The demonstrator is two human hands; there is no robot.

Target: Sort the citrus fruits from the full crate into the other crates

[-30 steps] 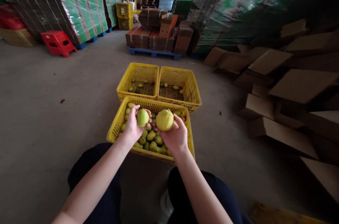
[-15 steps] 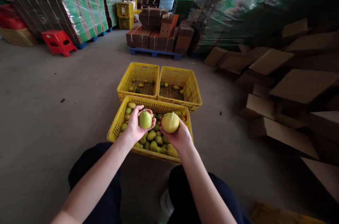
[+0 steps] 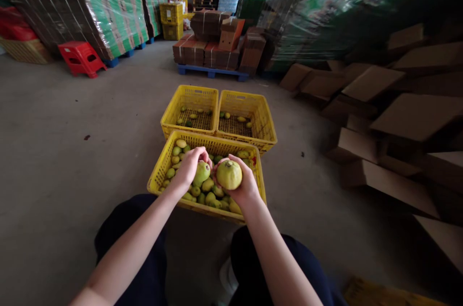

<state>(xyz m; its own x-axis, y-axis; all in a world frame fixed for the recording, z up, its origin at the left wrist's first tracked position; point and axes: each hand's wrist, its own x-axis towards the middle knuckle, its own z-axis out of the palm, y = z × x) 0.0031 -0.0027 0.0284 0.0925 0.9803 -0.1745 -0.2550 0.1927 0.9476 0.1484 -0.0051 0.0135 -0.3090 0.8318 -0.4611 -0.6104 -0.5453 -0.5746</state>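
My left hand is curled around a green lemon, with the fingers bent over its far side. In my right hand rests a larger yellow-green lemon, its brownish stem end facing up toward me. The two hands are close together, just above a yellow plastic crate. Many green and yellow lemons lie in that crate, partly hidden by my hands and forearms.
Beyond it, two more yellow crates stand side by side with several lemons on their bottoms. Cardboard boxes are heaped on the right. A blue pallet carries bundled cardboard, and a red stool stands at the left.
My left hand has turned over, its fingers now bent around the green lemon. The lemon in my right hand has been rotated, bringing its stem end into view, and sits slightly lower.
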